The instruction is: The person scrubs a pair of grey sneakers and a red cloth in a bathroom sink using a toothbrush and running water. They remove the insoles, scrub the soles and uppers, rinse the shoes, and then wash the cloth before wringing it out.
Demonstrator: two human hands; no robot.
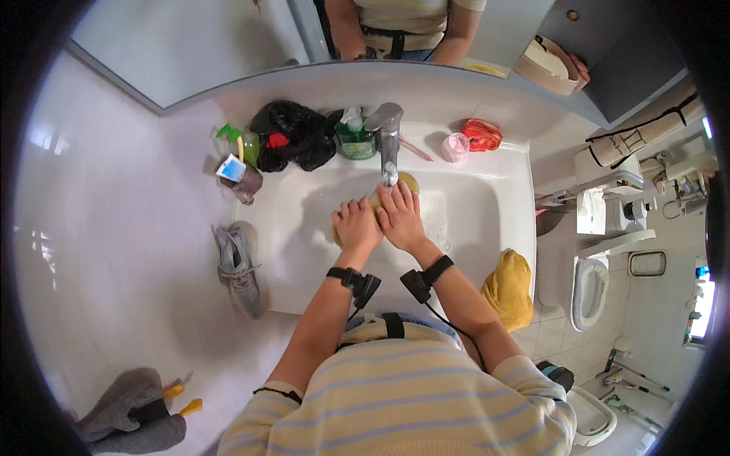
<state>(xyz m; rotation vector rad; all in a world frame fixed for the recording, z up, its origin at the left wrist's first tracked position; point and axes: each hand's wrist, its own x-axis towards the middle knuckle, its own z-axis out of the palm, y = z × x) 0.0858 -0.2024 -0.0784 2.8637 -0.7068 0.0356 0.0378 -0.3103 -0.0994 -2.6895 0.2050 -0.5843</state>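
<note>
Yellow, dulled and damp-looking, is the piece (411,182) under my palms, a longish flat thing lying aslant in the white basin (479,205), with one rounded end beyond my right hand (401,216) and a thin edge of the other beyond my left hand (356,224). It might be a sponge or an insole; too much is covered for me to say. My hands lie side by side across it, fingers a little apart and bent over its top, probably to pin it so that it can't slide on the slick floor of the basin; whether any fingertips pinch it underneath, I cannot tell. I have it right below the grey tap (386,125), I'd judge so that water reaches it directly, and whitish suds or splashes show just to the right of my hand. On the back ledge the green pump bottle (356,140) stands beside the tap, a handy place for soap, with the black bag (293,137) to its left and the pink tub (455,147) farther right. A grey shoe (239,270) rests at the left rim, by the white bench (152,266), perhaps set there to be near yet out of the wet, and a mustard cloth (508,292) drapes over the right front corner, likely for easy reach.
</note>
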